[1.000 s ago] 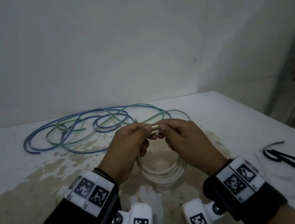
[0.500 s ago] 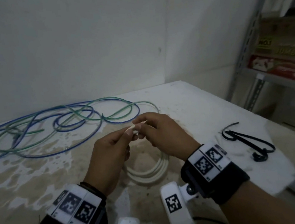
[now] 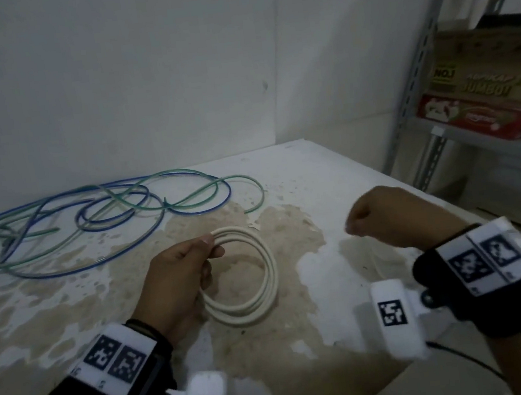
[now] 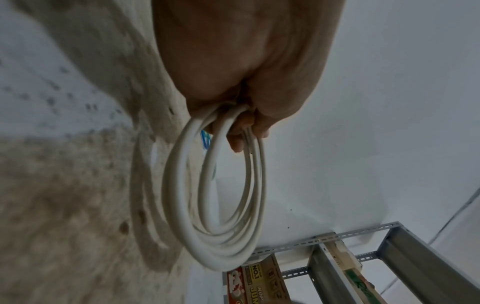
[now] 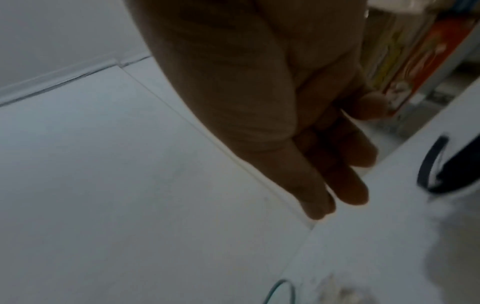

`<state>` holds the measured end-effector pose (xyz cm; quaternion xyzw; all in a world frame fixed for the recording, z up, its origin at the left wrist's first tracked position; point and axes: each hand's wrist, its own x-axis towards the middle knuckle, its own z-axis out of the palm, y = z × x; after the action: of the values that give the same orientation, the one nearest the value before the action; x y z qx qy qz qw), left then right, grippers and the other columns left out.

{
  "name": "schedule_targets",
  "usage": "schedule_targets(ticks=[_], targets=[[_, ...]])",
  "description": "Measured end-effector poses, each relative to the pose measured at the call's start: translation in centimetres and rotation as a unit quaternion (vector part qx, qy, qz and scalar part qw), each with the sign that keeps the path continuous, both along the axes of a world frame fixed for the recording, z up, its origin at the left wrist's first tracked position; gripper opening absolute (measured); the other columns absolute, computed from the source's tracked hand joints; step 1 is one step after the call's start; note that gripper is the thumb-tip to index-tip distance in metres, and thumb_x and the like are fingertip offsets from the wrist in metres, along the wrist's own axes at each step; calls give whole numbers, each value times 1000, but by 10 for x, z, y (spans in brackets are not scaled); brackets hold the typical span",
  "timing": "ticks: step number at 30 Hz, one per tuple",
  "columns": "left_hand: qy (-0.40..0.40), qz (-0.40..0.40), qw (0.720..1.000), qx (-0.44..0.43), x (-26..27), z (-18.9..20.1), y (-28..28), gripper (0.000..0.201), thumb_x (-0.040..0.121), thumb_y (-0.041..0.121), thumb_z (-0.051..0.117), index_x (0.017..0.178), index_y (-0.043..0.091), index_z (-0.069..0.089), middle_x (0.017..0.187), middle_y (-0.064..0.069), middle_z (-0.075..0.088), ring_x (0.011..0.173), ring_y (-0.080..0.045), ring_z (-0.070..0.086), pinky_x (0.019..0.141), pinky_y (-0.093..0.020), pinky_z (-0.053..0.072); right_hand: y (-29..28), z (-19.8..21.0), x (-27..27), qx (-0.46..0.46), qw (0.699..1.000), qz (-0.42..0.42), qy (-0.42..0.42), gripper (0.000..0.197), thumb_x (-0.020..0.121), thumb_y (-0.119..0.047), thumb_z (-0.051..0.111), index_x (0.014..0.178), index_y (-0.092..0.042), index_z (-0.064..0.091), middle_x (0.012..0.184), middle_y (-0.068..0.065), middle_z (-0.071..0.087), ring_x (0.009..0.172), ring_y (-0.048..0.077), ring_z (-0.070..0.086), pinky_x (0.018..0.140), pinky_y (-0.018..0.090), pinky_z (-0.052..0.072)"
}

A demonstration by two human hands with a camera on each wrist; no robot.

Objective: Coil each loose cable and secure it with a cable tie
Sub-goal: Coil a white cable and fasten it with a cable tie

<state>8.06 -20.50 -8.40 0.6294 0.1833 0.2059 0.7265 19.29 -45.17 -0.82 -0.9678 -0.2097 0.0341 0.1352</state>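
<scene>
The left hand [image 3: 176, 275] pinches the coiled white round cable [image 3: 264, 282] at its top between thumb and curled fingers [image 4: 239, 133], holding the coil just above the stained middle of the white desk [image 3: 331, 169]. The right hand [image 3: 386, 214] hangs over the desk's right side, apart from the coil, its fingers [image 5: 348, 185] close together, loosely bent and holding nothing. Loose blue and green thin cables [image 3: 97, 214] sprawl along the far left edge.
</scene>
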Motion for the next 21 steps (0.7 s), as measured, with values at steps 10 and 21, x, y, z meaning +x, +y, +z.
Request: schedule_targets(ticks=[10,21], targets=[[8,-1,999,-45,-3,-3,-1,22,95,14,54,90,-3,68,78,-9,66,47,-8,37,44,-20,36,-36,-27,48,-196,979,-51,16,32,88,-25,63,117,-13,66,125,5,58,112,20,55,91,24,42],[3,7,998,-68,-4,-5,5,21,95,15,55,93,-2,68,78,-7,68,47,-7,39,43,-19,37,-13,-19,56,-151,985,-7,-78,29,95,-25,51,115,-9,65,121,9,62,108,24,57,87,26,39]])
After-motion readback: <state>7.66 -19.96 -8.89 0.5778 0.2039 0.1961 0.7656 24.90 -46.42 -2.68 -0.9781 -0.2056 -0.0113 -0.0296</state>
